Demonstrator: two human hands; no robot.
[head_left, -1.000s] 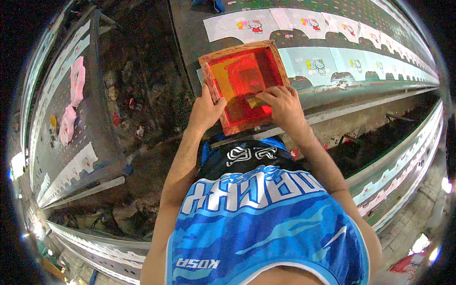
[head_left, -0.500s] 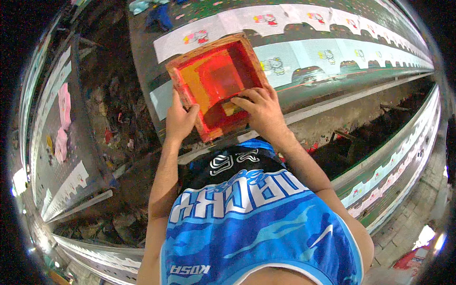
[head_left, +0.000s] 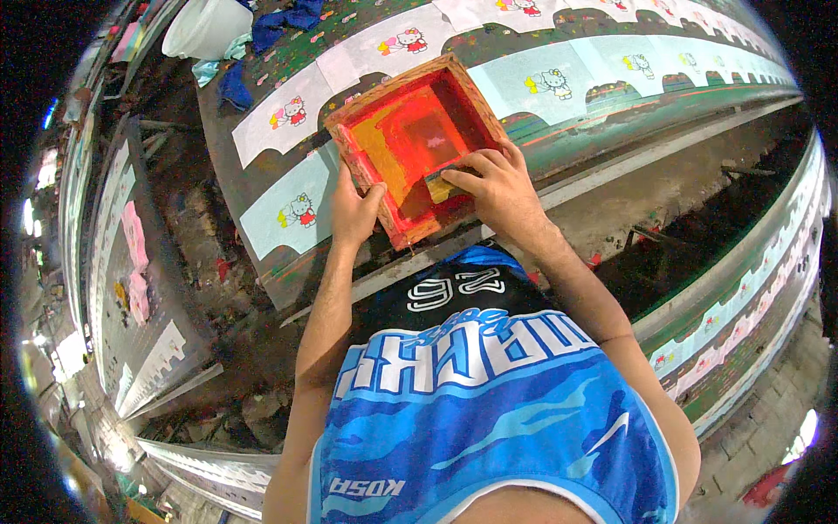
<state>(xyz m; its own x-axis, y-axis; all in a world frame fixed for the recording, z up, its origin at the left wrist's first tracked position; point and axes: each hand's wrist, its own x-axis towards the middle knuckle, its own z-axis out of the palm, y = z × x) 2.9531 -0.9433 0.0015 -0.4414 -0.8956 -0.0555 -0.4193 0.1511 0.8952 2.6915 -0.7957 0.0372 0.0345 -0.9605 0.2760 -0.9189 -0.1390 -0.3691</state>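
A square wooden frame (head_left: 393, 87), its inside smeared with red and orange ink, sits tilted over a row of pale blue fabric pieces. My left hand (head_left: 356, 214) grips the frame's near left wall, thumb on the rim. Inside the frame, my right hand (head_left: 504, 196) holds a small squeegee (head_left: 443, 187) stained yellow and red, its lower edge at the inked surface. Left of the frame lies a pale blue piece (head_left: 266, 210) with a printed cartoon cat. Another printed pale blue piece (head_left: 580, 74) lies to the right. Whatever is directly beneath the frame is hidden.
White fabric pieces (head_left: 367, 63) with cat prints line the table's far side. A white bucket (head_left: 207, 28) and dark blue cloth (head_left: 234, 87) are at the far left. Pink cloth (head_left: 137, 262) lies on another table to the left. More pieces (head_left: 716, 327) line the right table.
The frame has shifted right along the row, held by both hands, uncovering a printed pale blue piece on its left. The view has moved too, bringing in the white bucket.
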